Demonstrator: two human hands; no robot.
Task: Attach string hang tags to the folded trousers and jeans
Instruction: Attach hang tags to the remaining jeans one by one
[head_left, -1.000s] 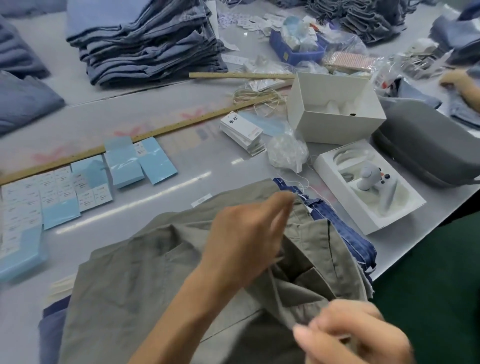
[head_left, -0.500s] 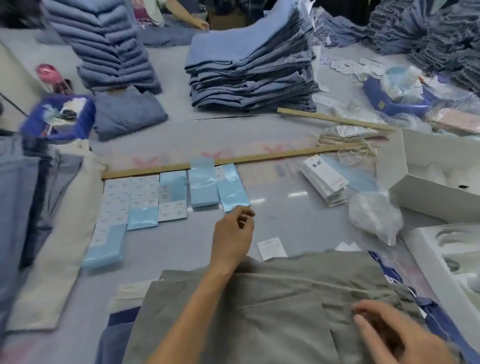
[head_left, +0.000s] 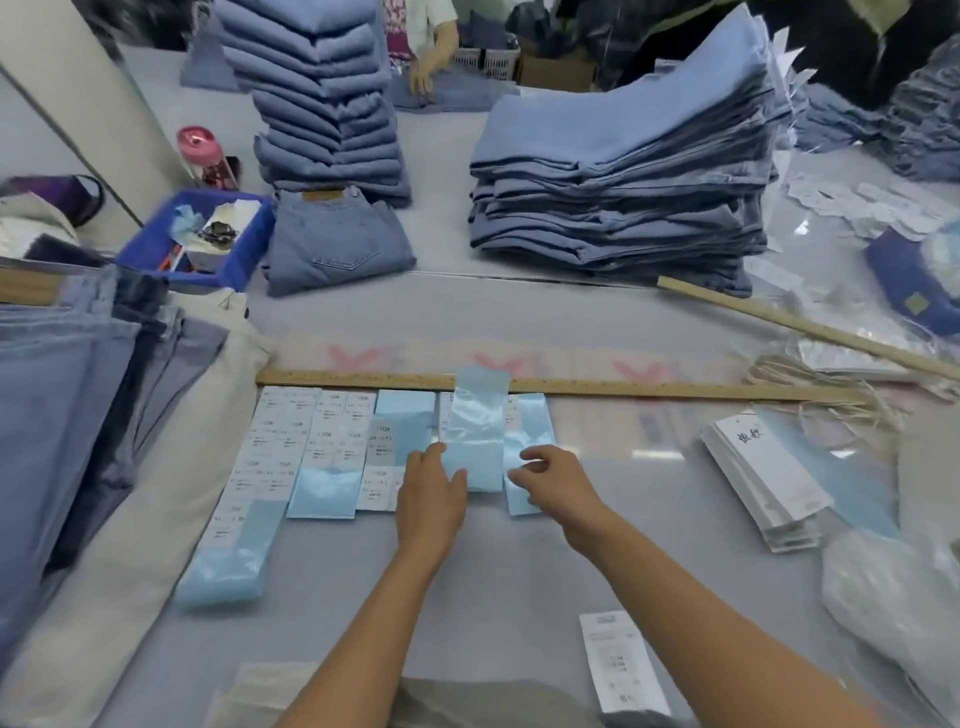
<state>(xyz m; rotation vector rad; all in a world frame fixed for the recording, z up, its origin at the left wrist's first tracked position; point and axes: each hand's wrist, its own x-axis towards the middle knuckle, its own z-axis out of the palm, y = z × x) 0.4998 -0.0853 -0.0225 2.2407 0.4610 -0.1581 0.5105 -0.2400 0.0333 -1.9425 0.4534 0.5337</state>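
Both my hands reach over the table to light-blue label sheets (head_left: 475, 447) lying below a wooden ruler (head_left: 623, 387). My left hand (head_left: 431, 493) touches the left edge of the middle sheet with fingers extended. My right hand (head_left: 553, 483) hovers over a narrow blue strip (head_left: 530, 431), fingers loosely curled, thumb near the strip. Grey-green trousers (head_left: 467, 706) lie at the bottom edge under my forearms. A stack of white hang tags (head_left: 763, 483) sits to the right, with a bundle of string (head_left: 810, 384) behind it. One loose white tag (head_left: 621, 670) lies near the trousers.
White size-sticker sheets (head_left: 306, 441) lie left of my hands. Folded jeans and cream trousers (head_left: 78, 415) are spread at the left. Two tall jeans stacks (head_left: 618, 171) (head_left: 322, 93) stand behind, with a blue bin (head_left: 202, 234) and a plastic bag (head_left: 893, 597).
My view swung left and up from the trousers to the label sheets. Both hands left the grey-green trousers and moved forward onto the blue sheets.
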